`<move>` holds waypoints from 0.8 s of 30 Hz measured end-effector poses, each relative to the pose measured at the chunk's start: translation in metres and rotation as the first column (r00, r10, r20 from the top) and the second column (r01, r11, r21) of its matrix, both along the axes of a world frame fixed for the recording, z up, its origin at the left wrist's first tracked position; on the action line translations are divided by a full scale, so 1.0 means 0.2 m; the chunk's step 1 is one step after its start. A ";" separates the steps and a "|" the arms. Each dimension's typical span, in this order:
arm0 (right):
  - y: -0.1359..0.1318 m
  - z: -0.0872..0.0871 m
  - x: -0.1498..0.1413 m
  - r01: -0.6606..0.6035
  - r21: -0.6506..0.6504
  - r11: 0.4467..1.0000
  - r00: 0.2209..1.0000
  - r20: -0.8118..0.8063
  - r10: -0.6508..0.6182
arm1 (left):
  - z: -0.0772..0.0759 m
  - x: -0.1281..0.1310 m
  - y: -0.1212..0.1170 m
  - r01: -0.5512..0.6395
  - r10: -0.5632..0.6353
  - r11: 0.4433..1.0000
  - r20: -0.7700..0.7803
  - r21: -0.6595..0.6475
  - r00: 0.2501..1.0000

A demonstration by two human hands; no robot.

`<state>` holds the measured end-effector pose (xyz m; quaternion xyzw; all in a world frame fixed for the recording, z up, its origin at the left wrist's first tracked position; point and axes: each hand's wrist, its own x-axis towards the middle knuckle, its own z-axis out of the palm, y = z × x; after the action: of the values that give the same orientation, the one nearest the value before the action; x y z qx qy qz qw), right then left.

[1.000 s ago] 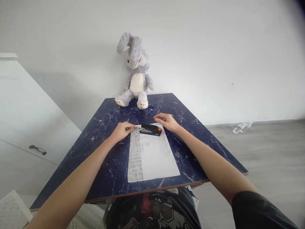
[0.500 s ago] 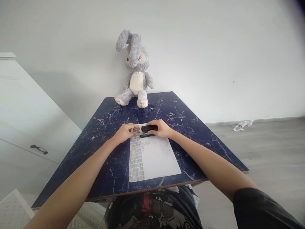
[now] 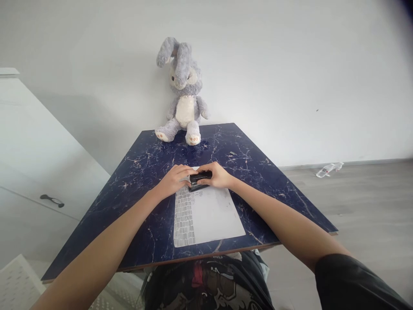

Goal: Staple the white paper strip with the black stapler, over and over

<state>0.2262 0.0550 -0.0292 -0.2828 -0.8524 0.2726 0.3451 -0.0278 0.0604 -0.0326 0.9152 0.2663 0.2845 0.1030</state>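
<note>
A black stapler lies across the upper part of a white sheet of paper, which carries a band of grey brick-like pattern down its left side. My right hand is closed round the stapler's rear half, thumb on the near side and fingers over the top. At the front end, my left hand holds the tip between thumb and fingers, partly covering it. The stapler's top arm and base show only in the gap between my hands.
Under the paper is a dark blue marbled table. A grey plush rabbit sits at its far edge against the wall. A white cabinet stands at the left, and a clear plastic bottle lies on the floor at the right.
My right hand came down from beyond the stapler and took hold of its rear. My left hand shifted right onto the front end. The stapler's raised top now sits closer to its base.
</note>
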 end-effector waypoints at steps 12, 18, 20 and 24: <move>-0.01 0.02 -0.02 0.013 -0.059 0.998 0.998 -0.053 -0.016 | 0.00 0.01 -0.01 0.042 -0.021 0.935 -0.063 0.351 0.998; -0.01 0.02 -0.03 0.027 -0.032 0.999 0.999 -0.045 -0.029 | 0.00 0.02 -0.02 0.025 0.004 0.945 -0.089 0.326 0.996; 0.00 0.03 -0.02 0.045 -0.001 0.999 0.998 -0.039 -0.045 | 0.00 0.03 -0.01 -0.020 0.043 0.960 -0.076 0.278 0.996; 0.04 0.06 0.04 0.198 0.012 0.980 0.979 -0.053 -0.197 | -0.02 0.03 0.01 -0.193 0.192 0.979 0.017 0.067 0.981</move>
<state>0.2336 0.0633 -0.0163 -0.3560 -0.8133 0.2367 0.3947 -0.0212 0.0616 -0.0360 0.8866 0.3431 0.3070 0.0452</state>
